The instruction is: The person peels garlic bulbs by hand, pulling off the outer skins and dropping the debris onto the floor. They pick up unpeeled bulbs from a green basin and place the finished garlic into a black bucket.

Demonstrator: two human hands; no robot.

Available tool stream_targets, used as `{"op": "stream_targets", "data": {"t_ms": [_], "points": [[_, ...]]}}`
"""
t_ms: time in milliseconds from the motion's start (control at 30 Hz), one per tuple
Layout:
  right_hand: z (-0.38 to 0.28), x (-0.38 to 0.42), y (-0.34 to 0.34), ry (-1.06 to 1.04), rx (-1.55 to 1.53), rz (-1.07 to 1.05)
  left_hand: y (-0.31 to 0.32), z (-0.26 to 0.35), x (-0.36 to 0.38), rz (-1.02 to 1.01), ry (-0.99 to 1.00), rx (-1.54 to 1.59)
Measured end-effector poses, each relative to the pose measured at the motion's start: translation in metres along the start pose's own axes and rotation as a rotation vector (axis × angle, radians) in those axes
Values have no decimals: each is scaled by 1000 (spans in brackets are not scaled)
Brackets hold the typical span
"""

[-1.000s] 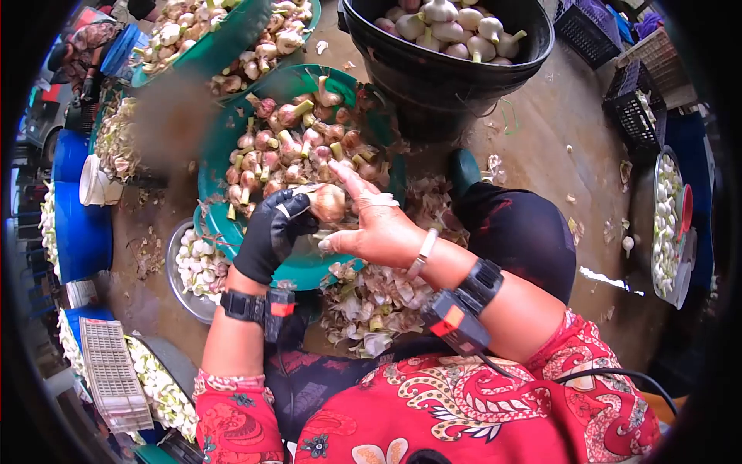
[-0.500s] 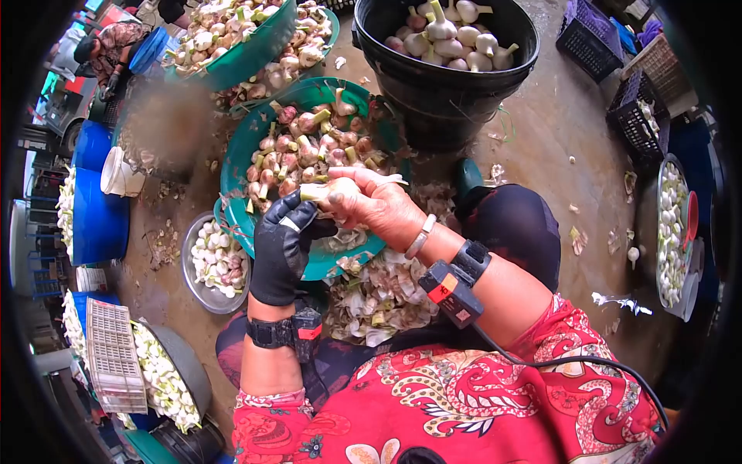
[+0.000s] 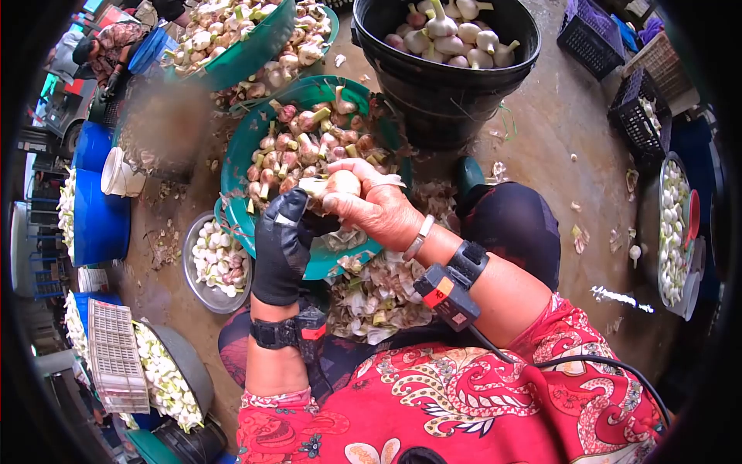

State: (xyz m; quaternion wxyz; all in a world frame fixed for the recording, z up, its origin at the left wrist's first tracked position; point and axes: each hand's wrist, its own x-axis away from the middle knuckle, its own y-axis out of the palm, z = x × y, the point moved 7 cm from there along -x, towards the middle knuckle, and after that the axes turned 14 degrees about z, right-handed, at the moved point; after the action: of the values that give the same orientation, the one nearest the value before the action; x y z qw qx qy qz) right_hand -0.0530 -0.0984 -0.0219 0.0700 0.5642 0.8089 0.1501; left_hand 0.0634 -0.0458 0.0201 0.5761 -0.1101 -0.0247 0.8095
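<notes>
A garlic bulb (image 3: 342, 183) with a thick cut stem is between my two hands, over a green basin (image 3: 232, 174) of unpeeled garlic (image 3: 309, 147). My right hand (image 3: 379, 207), bare, is closed around the bulb with the thumb on its near side. Something pale and thin sticks out past its fingers; I cannot make out what. My left hand (image 3: 284, 243), in a black glove, has its fingers bent at the stem end, with a white strip on one finger. Its grip is partly hidden.
A black bucket (image 3: 448, 100) of cleaned bulbs stands beyond the basin. Left of the basin is a bowl (image 3: 189, 259) of peeled garlic. Loose skins (image 3: 379, 301) lie between my knees. Crates (image 3: 591, 35) stand at right; another person (image 3: 116, 46) sits at far left.
My left hand's fingers have shifted slightly back along the stem, and my right thumb has moved a little on the bulb. The bulb stays in nearly the same place.
</notes>
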Motion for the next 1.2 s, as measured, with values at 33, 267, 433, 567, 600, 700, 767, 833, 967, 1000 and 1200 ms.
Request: {"op": "stream_targets", "data": {"t_ms": [33, 267, 433, 567, 600, 700, 767, 833, 967, 1000, 1200], "points": [[4, 1, 2, 2, -1, 0, 0, -7, -1, 91, -233, 239], [22, 4, -1, 339, -276, 38, -11, -31, 6, 97, -211, 92], [14, 0, -3, 173, -145, 39, -13, -10, 5, -41, 251, -383], [9, -1, -1, -32, 39, 78, -14, -4, 1, 61, 208, -244], [7, 2, 4, -28, -53, 35, -11, -10, 2, -14, 266, -349], [15, 2, 5, -107, 7, 22, -7, -17, 6, -52, 236, -374], [14, 6, 4, -112, 74, 66, -15, -38, 6, 52, -194, -29], [8, 7, -3, 151, -31, 46, -16, -36, 7, 88, -249, -6], [32, 12, 3, 749, -294, -81, -15, -36, 14, 128, -309, 15], [32, 14, 4, 834, -361, -53, -14, -36, 14, 120, -344, 49], [29, 16, 9, 884, -483, -195, -16, -26, 11, 20, -114, -166]]}}
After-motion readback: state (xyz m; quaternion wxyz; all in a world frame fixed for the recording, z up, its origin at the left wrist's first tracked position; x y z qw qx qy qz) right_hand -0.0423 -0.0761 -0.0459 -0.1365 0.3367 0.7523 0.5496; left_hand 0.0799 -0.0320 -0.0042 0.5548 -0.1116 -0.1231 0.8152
